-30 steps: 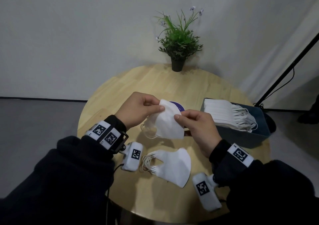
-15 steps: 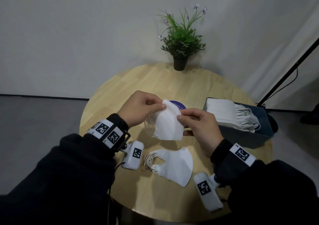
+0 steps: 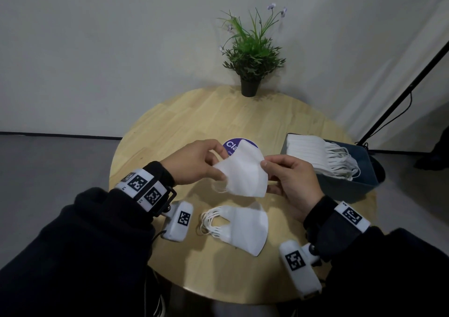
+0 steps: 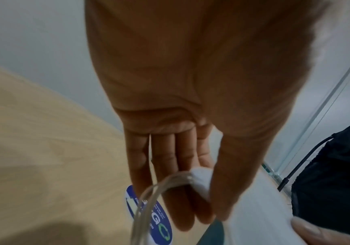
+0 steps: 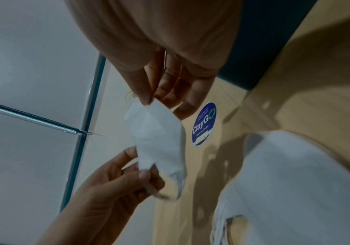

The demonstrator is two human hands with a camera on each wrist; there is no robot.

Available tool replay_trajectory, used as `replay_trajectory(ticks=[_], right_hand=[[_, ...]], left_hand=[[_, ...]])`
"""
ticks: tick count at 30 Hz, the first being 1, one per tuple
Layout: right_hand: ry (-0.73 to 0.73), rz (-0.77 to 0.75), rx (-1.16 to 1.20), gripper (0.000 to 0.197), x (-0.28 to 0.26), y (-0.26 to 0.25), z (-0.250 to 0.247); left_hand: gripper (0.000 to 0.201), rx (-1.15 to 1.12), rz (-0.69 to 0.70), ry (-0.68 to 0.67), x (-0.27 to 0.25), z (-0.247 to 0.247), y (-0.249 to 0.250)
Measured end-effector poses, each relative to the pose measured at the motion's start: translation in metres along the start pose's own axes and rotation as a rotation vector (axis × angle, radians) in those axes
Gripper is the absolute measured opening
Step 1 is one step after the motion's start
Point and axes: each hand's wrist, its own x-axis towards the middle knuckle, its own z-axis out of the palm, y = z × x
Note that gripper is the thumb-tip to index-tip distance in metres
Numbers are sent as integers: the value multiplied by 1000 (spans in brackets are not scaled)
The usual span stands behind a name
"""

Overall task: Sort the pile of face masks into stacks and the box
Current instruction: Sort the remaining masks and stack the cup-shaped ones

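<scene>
Both hands hold one folded white mask (image 3: 245,173) in the air above the round wooden table (image 3: 194,122). My left hand (image 3: 216,168) pinches its ear-loop end (image 4: 199,179). My right hand (image 3: 266,166) pinches the opposite edge between thumb and fingers (image 5: 147,97). The mask (image 5: 157,137) hangs between the two hands. Below it lies a stack of folded white masks (image 3: 243,224), loops to the left. A dark blue box (image 3: 352,188) at the right holds flat pleated white masks (image 3: 313,153).
A potted plant (image 3: 250,61) stands at the table's far edge. A round purple sticker (image 3: 230,145) lies on the table behind the held mask. A black stand pole (image 3: 401,98) leans at the right. Grey floor surrounds the table.
The held mask has tilted a little, its left end dipping in my left hand. Both hands keep their pinch and stay nearly in place.
</scene>
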Motion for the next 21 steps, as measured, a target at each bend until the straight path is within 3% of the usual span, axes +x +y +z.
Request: replay_trajectory(ticks=[6, 9, 13, 21], right_hand=[[-52, 140, -120, 3, -16, 25, -25], [-54, 203, -237, 8, -23, 48, -32], [-35, 224, -317, 14, -25, 74, -38], [-33, 242, -485, 20, -28, 75, -42]], left_hand=[[24, -74, -157, -36, -13, 13, -15], [16, 0, -217, -68, -17, 30, -22], [12, 96, -262, -145, -17, 49, -26], [11, 155, -278, -124, -10, 54, -28]])
